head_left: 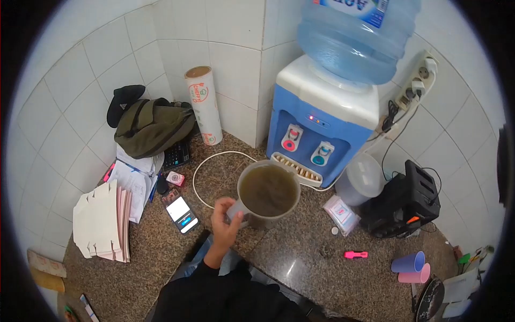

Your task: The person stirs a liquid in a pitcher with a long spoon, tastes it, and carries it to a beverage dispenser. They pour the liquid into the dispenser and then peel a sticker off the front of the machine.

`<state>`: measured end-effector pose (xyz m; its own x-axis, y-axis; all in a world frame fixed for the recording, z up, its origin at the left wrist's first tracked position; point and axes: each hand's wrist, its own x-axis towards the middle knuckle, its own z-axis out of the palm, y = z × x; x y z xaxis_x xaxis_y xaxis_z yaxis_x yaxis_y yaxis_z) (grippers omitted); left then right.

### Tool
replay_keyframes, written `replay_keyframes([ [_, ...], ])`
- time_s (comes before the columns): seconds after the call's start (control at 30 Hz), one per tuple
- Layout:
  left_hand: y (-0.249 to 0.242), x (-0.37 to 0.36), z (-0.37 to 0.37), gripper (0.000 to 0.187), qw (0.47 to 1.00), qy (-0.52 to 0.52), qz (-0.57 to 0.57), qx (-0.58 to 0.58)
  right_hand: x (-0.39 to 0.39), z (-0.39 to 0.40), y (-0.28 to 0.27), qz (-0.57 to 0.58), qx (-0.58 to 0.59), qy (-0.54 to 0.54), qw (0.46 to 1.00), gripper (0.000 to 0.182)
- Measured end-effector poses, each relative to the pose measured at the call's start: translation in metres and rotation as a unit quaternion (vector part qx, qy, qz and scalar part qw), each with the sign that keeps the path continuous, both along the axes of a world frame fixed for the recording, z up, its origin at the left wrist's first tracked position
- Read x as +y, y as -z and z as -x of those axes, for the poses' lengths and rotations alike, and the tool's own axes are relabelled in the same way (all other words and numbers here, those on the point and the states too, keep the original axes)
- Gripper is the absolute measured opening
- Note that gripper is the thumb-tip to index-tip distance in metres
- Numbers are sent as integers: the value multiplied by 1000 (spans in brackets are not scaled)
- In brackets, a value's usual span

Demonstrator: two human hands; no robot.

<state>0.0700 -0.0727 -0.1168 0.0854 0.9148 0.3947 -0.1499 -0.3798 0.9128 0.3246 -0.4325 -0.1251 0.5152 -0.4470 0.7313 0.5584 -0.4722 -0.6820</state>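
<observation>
Black clothing (230, 295) is seen closest to the lens in the head view, bunched along the bottom edge. Out of it the left hand (224, 220) is stretched, fingers curled round the handle of a cloudy plastic jug (263, 220). Can't tell what the right hand is up to, since it's out of shot.

So, the surface: a speckled brown stone counter (311, 268), fitted into a corner of white tiled walls (236, 67). It's pretty cluttered, tbh. On the left, files (99, 220) are piled by some loose papers (129, 180), with a green bag (155, 129) and a tall roll (204, 107) set further back. A phone (181, 209) has been left with its screen lit, and a white cable (194, 180) is looped just beyond the hand.

Containers next. The jug is held in front of the water dispenser (308, 134), mostly filled with murky brown-green liquid (269, 189); whether its base is touching the counter can't be made out. On the dispenser, a big clear-blue bottle (348, 48) is mounted upside down. To its right a see-through tub (346, 180) is topped by a lid, contents unclear. Near the right end, a blue cup (405, 263) and a pink cup (416, 277) are placed together, insides not visible.
</observation>
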Motion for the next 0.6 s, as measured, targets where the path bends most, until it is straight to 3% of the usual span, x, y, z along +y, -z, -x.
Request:
replay_keyframes([
  [0.1, 16, 11, -2, 35, 1000, 19, -12, -18, 107, 19, 18, -18, 134, -298, 945, 50],
  [0.17, 6, 11, -1, 37, 997, 62, 4, -34, 190, 33, 13, 8, 191, -533, 824, 70],
  [0.2, 5, 13, -1, 32, 997, 60, 4, -52, 228, 47, 5, -43, 229, -595, 769, 80],
  [0.27, 7, 14, 3, 28, 995, 100, 26, -12, 283, 54, -7, -33, 246, -719, 649, 83],
  [0.37, -1, 16, 1, 28, 993, 107, 42, 7, 333, 56, -14, -12, 294, -774, 561, 82],
  [0.4, 1, 18, 2, 29, 994, 107, 18, 24, 341, 61, -20, -77, 359, -777, 511, 82],
  [0.6, 2, 21, 5, 31, 994, 78, -27, 66, 356, 55, -20, -132, 397, -793, 443, 82],
])
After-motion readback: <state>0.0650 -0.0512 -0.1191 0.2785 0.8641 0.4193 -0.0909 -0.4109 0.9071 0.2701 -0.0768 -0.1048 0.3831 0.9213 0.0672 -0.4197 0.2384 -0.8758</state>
